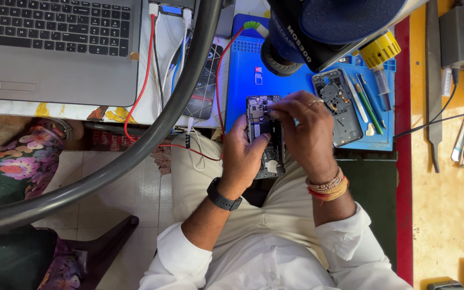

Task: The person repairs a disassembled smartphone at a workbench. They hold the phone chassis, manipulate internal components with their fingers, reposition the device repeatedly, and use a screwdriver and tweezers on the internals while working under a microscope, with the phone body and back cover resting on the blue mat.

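Observation:
An opened phone (265, 134) with its back cover off and its circuit board showing rests in my left hand (244, 153), thumb pressed on its middle. My right hand (307, 131) lies over the phone's right side, with its fingertips pinched at the upper part of the board; whether they hold a small part is too small to tell. I wear a black wristband on the left wrist and beaded bracelets on the right. The phone is held over my lap at the front edge of a blue work mat (243, 80).
A second opened phone shell (339, 107), tweezers and a green-handled tool (369, 104) lie on the mat. A dark microscope head (318, 27) hangs above it. A laptop (55, 51), cables and a black phone (205, 80) sit left. Another person in floral cloth (22, 161) sits at left.

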`<state>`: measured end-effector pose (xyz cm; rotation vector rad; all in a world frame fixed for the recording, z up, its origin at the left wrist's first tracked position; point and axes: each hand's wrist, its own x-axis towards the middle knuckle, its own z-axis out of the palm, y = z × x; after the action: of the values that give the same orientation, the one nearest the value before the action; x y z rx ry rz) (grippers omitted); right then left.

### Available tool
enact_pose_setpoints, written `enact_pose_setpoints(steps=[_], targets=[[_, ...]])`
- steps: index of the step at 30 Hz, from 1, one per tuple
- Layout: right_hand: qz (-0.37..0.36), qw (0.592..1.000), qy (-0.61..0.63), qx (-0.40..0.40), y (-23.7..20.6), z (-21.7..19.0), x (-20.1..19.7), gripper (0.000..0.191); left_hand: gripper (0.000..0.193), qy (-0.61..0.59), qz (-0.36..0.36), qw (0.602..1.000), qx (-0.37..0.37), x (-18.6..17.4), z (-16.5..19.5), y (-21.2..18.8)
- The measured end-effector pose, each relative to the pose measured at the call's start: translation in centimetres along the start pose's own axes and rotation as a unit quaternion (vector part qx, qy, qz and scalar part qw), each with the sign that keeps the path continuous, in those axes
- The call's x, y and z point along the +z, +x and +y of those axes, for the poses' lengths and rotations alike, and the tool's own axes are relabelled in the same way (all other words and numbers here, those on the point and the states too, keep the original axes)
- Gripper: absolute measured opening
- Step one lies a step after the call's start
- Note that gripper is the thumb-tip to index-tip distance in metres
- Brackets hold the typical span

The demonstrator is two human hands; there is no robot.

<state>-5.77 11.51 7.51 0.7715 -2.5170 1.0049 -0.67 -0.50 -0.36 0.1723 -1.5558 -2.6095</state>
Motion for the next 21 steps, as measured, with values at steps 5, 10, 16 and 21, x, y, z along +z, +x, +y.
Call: enact_pose_setpoints(steps=[5,10,16,21], targets=[[-0.008,1.000,-0.004,0.012,0.1,0.9,-0.4,0.014,0.040,-0.021,0.003,1.000,-0.022,0.1,0.3,0.0],[-0.028,0.999,-0.027,-0.007,0.0,1.1,-0.3,0.014,0.038,0.001,-0.001,1.000,-0.015,0.1,0.5,-0.1],[-0.039,0.999,-0.003,0.026,-0.1,1.2,-0.1,0.015,0.036,0.003,-0.005,1.000,-0.010,0.0,0.4,-0.1],[-0.040,0.996,0.034,0.068,-0.2,1.5,0.3,0.015,0.034,-0.008,-0.008,1.000,-0.015,0.0,0.4,-0.1]])
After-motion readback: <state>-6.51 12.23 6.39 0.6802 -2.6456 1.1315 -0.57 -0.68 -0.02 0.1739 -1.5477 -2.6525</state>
